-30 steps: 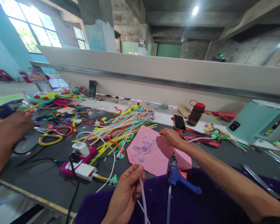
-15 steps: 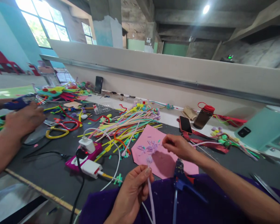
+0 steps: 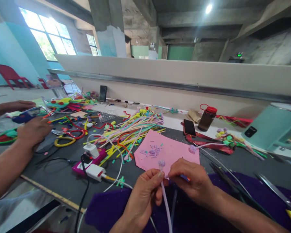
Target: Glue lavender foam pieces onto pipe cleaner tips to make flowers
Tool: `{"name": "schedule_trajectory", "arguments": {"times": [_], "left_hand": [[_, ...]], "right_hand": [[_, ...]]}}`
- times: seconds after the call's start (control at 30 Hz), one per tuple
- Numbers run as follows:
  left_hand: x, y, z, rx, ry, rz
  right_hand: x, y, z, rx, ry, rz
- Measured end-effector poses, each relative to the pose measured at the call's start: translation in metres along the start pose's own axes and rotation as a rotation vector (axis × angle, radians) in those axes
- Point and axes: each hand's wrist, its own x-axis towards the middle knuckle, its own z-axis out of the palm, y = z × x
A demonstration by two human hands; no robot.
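Note:
My left hand (image 3: 149, 191) pinches a pale lilac stem (image 3: 166, 207) just below its small knobbly purple head (image 3: 161, 163). Close on its right, my right hand (image 3: 190, 178) has its fingertips pressed together beside the stem; whatever they hold is too small to make out. Behind both hands, a pink sheet (image 3: 174, 145) carries small cut purple pieces (image 3: 154, 150) and a few green ones. At the sheet's right edge rests another lilac stem with a purple head (image 3: 192, 149). A dark purple cloth (image 3: 106, 207) lies under my hands.
A pink power strip (image 3: 100, 157) with plugs and cables sits left. Behind are bundled coloured stems (image 3: 135, 124), a phone (image 3: 189, 127), a red-capped bottle (image 3: 207, 119) and a teal machine (image 3: 273, 126). Scissors (image 3: 278, 192) lie right. Another person's hands (image 3: 32, 132) work at far left.
My right hand has come down and left from over the pink sheet to the stem beside my left hand. The blue tool is now mostly hidden. The other person's hands have separated.

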Motion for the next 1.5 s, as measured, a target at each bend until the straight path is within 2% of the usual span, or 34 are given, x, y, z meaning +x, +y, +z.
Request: {"name": "schedule_trajectory", "arguments": {"times": [0.27,0.4,0.47,0.5,0.63,0.67,0.73,0.97,1.13,1.23,1.37,1.5], "left_hand": [[0.003,-0.010,0.001,0.007,-0.023,-0.013],[0.003,-0.009,0.003,0.042,-0.019,-0.007],[0.002,-0.008,0.006,0.048,-0.011,0.020],[0.002,-0.007,0.007,0.054,-0.006,0.034],[0.002,-0.006,0.007,0.116,0.006,0.081],[0.002,-0.007,0.007,0.134,0.003,0.094],[0.002,-0.007,0.006,0.161,-0.004,0.117],[-0.004,-0.005,0.007,0.196,-0.014,0.116],[-0.010,-0.002,0.007,0.180,-0.072,0.058],[-0.014,-0.001,0.006,0.174,-0.093,0.036],[-0.016,-0.002,0.006,0.187,-0.104,0.017],[-0.015,-0.005,0.006,0.199,-0.112,0.009]], "right_hand": [[-0.014,0.010,-0.002,-0.263,-0.025,-0.269],[-0.013,0.008,-0.002,-0.304,-0.052,-0.304],[-0.011,0.006,-0.002,-0.216,-0.018,-0.179],[-0.009,0.004,-0.003,-0.137,-0.001,-0.059],[-0.003,0.000,-0.005,0.351,-0.057,0.537],[-0.002,-0.001,-0.005,0.456,-0.081,0.631],[-0.001,-0.001,-0.004,0.573,-0.109,0.732],[-0.003,0.003,-0.003,0.897,-0.106,0.812],[-0.004,0.010,0.000,1.099,-0.180,0.793],[-0.004,0.012,0.000,1.139,-0.196,0.786],[-0.004,0.012,-0.001,1.085,-0.137,0.779],[-0.011,0.017,0.004,1.134,-0.183,0.777]]}}
